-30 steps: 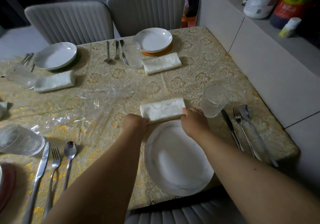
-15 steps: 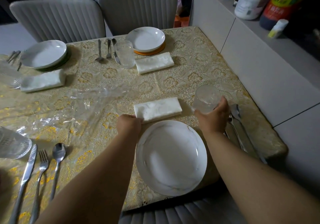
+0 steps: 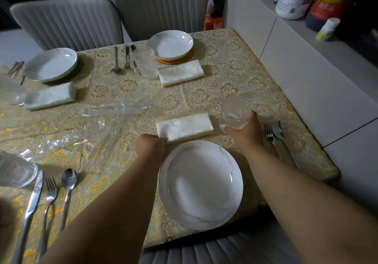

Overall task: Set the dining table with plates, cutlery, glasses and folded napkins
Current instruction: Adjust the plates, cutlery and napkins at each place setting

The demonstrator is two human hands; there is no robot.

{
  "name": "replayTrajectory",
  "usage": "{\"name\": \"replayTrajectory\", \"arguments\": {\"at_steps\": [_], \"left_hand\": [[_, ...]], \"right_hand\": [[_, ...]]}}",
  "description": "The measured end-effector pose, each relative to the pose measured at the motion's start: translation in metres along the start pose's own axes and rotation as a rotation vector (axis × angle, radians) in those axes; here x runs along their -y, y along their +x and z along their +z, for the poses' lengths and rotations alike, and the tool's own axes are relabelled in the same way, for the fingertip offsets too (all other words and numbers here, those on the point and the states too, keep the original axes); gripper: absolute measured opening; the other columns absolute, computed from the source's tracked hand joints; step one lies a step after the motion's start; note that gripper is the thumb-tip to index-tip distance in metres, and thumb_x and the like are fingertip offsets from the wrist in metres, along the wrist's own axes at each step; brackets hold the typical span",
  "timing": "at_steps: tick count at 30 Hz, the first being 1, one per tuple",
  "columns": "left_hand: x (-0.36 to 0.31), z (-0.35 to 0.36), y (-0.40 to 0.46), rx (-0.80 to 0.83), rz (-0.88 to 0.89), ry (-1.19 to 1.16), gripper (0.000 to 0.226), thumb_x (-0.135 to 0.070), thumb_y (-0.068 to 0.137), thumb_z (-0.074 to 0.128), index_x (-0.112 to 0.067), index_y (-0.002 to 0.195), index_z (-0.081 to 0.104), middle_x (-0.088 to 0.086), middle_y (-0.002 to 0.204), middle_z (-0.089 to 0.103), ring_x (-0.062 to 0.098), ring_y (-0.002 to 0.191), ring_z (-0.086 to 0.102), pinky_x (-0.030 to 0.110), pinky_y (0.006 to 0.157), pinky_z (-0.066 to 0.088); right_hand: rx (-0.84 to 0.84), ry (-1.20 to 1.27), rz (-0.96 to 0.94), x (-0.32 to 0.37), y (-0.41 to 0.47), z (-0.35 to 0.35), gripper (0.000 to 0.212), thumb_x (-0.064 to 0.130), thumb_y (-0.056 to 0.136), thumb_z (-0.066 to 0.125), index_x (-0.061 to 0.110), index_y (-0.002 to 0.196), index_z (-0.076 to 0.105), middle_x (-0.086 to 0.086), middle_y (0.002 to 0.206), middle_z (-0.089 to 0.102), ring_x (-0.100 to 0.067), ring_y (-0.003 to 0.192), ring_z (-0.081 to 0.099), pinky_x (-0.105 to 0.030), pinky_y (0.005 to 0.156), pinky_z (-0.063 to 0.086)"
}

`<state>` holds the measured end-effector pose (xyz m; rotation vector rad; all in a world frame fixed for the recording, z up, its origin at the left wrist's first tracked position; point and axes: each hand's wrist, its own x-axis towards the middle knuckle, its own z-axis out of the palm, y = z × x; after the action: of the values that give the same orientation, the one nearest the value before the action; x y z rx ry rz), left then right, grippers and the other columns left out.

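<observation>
My right hand [image 3: 244, 132] grips glass [image 3: 234, 112]; left hand [image 3: 150, 146] pinches folded napkin [image 3: 185, 127] beyond near plate [image 3: 200, 184].

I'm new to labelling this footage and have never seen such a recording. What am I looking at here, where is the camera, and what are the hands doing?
There is no machine: a person wears a wide-angle camera on the head, looking down at their own bare arms. The table is being set. Nearest is a plate, with a folded napkin just beyond it. The left hand touches the napkin's near corner; its fingers are hidden, so its grip is unclear. The right hand holds a glass. A fork and spoon lie to the right. Other settings lie across the table and at the left, with clear plastic wrap between.
</observation>
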<state>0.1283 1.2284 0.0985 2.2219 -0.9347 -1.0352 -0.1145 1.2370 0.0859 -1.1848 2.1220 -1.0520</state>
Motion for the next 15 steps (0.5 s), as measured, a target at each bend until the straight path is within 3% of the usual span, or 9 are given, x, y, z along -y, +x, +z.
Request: {"name": "replayTrajectory", "arguments": {"at_steps": [6,10,13,15], "left_hand": [[0.001,0.001,0.005,0.002,0.008,0.024,0.016,-0.022,0.079,0.077,-0.015,0.071,0.066,0.004,0.068,0.060,0.026,0.074,0.062,0.029,0.071,0.050],[0.003,0.004,0.010,0.015,0.019,0.047,0.016,-0.021,0.078,0.077,-0.013,0.069,0.067,0.006,0.067,0.062,0.029,0.077,0.066,0.033,0.074,0.055],[0.005,0.004,0.013,0.030,0.040,0.092,0.014,-0.021,0.079,0.077,-0.009,0.079,0.070,0.009,0.075,0.065,0.029,0.077,0.064,0.036,0.076,0.056],[0.006,0.002,0.016,0.037,0.046,0.121,0.020,-0.026,0.080,0.077,-0.009,0.079,0.065,0.008,0.075,0.062,0.029,0.079,0.063,0.033,0.072,0.053]], "right_hand": [[0.052,-0.023,-0.004,0.003,0.001,-0.001,0.085,0.037,0.063,0.085,0.017,0.133,0.042,0.000,0.129,0.056,-0.021,0.112,0.056,-0.021,0.081,0.037],[0.066,-0.048,0.001,0.000,0.002,-0.001,0.085,0.039,0.063,0.085,0.017,0.131,0.041,-0.001,0.128,0.056,-0.023,0.112,0.057,-0.025,0.084,0.042],[0.090,-0.108,-0.012,-0.002,0.003,-0.002,0.088,0.042,0.060,0.086,0.015,0.131,0.041,-0.003,0.125,0.057,-0.024,0.110,0.057,-0.029,0.085,0.045],[0.059,-0.202,-0.027,-0.004,0.000,-0.008,0.084,0.046,0.058,0.086,0.011,0.122,0.046,-0.007,0.118,0.059,-0.026,0.105,0.058,-0.032,0.082,0.048]]}}
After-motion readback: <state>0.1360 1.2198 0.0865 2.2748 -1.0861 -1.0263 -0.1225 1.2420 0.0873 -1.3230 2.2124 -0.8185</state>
